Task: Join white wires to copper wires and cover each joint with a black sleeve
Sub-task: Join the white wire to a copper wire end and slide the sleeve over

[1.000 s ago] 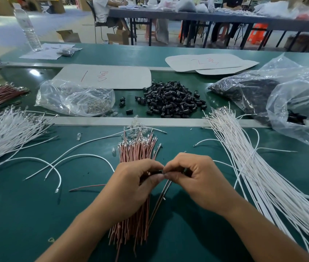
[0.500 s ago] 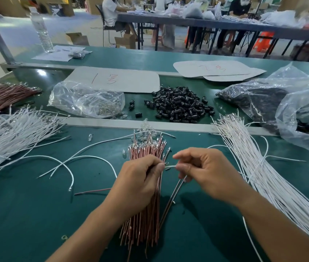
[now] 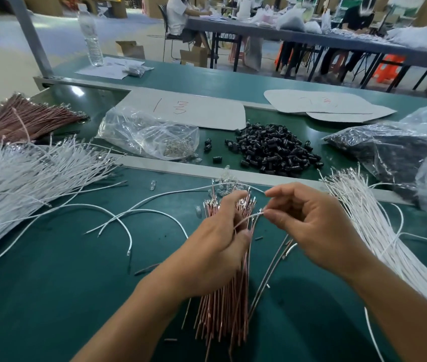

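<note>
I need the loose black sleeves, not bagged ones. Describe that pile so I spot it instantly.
Find the pale rail crossing the green table from left to right. Just behind its middle lies the pile of black sleeves, between a clear bag of small metal parts on its left and a dark-filled bag on its right. It alone is unbagged.

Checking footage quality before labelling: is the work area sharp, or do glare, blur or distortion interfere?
Head view: left hand, right hand and copper wires are sharp; a soft shadow lies on the green mat under them; a glare spot on the belt; the left white wires look smeared; the wide lens slightly bows the metal rail.
</note>
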Available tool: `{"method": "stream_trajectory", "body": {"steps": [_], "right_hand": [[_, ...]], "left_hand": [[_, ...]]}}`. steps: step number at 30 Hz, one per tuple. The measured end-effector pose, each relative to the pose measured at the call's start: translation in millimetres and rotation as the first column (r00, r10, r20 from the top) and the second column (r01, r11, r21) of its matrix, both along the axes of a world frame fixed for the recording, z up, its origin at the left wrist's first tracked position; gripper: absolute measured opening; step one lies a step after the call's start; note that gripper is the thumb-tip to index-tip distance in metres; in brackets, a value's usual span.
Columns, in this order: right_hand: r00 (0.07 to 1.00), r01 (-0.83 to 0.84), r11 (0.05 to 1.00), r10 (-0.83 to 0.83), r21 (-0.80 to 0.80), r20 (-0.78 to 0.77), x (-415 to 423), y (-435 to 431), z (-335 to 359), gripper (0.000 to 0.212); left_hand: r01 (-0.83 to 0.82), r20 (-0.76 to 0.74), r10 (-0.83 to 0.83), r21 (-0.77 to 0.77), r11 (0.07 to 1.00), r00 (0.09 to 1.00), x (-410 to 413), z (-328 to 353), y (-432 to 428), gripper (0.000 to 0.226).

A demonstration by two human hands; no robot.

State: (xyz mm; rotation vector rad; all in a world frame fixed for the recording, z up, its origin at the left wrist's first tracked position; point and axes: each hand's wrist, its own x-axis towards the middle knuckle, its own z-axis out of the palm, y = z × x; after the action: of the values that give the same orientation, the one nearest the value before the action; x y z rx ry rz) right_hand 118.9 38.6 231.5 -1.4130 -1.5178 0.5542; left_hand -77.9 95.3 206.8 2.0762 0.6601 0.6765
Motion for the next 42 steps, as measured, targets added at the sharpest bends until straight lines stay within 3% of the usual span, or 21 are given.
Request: {"method": "stream_trajectory", "body": {"steps": [3,7,10,16,23,26,28,30,34,36,38,40,42], "right_hand": [[0.988,-0.054,0.998,0.047,0.045,0.145,-9.4,-3.4,-2.3,0.033],[0.989,-0.048,0.999,0.044,0.021,0.138,-20.6,-4.2,-8.6,0.039],[0.999,-0.023,0.999,0.022,-0.046,-0.024,-19.9,-6.3,-9.8,0.038],[0.997,-0.044,0.998,0.041,-0.044,-0.070,-15.7,-6.6,-13.5,0.030],[0.997,-0.073,0.991,0.072,-0.109,-0.015,-9.0,0.3,-14.5,0.035],[0.998,-0.036,0.988,0.027,-0.150,-0.061,-1.7,28.0,-4.6,0.028],[0.990,0.051,0.992,-0.035,-0.120,0.134,-2.2,58.9,-1.9,0.017],[0.920,-0.018,0.990,0.070,-0.137,0.385,-16.8,89.3,-2.0,0.012],[0.611,-0.203,0.911,0.405,-0.359,0.680,-56.9,129.1,-8.8,0.026],[0.475,-0.221,0.890,0.455,-0.398,0.754,-68.7,139.5,-10.2,0.025],[0.406,-0.215,0.881,0.473,-0.422,0.782,-75.2,144.2,-7.8,0.017],[0.415,-0.213,0.884,0.467,-0.416,0.781,-76.6,143.9,-4.4,0.016],[0.596,-0.208,0.920,0.389,-0.333,0.703,-68.6,134.1,1.5,0.024]], "left_hand": [[0.049,-0.073,-0.043,0.086,0.995,0.996,-0.4,-2.1,-9.0,0.089],[0.068,-0.069,-0.061,0.112,0.991,0.996,2.4,-5.0,-13.7,0.094],[0.035,0.026,-0.037,0.086,0.996,0.999,4.2,-6.6,-12.6,0.080],[-0.109,0.128,0.098,0.076,0.991,0.987,9.0,-9.7,-6.6,0.025],[-0.207,0.116,0.204,0.018,0.978,0.972,9.6,-11.0,-5.8,0.007],[-0.309,0.137,0.295,0.103,0.945,0.946,8.1,-9.1,-4.1,0.008],[-0.312,0.105,0.295,0.217,0.925,0.950,6.8,-7.1,-5.6,0.009],[-0.223,-0.009,0.233,0.262,0.939,0.972,7.5,-7.7,-9.8,0.011],[-0.099,-0.215,0.163,0.282,0.954,0.963,8.0,-12.0,-14.3,0.016],[-0.100,-0.214,0.167,0.292,0.951,0.962,6.7,-11.4,-12.6,0.019],[-0.116,-0.156,0.165,0.282,0.952,0.974,5.7,-10.2,-10.4,0.018],[-0.161,-0.071,0.183,0.238,0.958,0.981,6.1,-8.9,-9.0,0.013],[-0.214,-0.006,0.218,0.170,0.962,0.976,7.4,-8.5,-7.9,0.007]]}}
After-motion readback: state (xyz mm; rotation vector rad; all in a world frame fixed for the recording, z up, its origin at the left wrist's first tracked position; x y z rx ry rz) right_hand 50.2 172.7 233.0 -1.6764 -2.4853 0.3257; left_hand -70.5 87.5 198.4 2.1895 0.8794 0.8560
